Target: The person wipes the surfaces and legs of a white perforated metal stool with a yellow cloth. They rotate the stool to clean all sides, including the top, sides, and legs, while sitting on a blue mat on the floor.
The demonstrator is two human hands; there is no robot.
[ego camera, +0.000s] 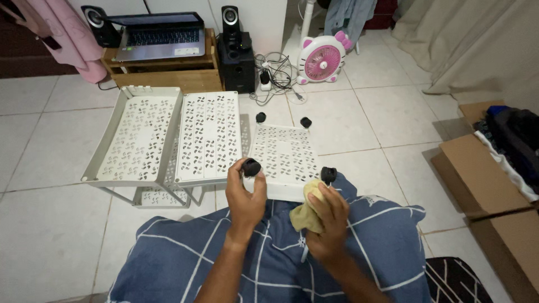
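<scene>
Now I am gripping a caster and a cloth at the near edge of the wheeled tray.

I am pinching the near-left caster (251,167) with my left hand (245,196), while my right hand (328,216) is closing round a yellow cloth (307,212) just below the near-right caster (328,174), the nearer hand to it. The wheeled tray (283,154) is lying upside down, long axis running away from me, four casters showing; two more trays (140,134) are lying left of it, three counted.
</scene>
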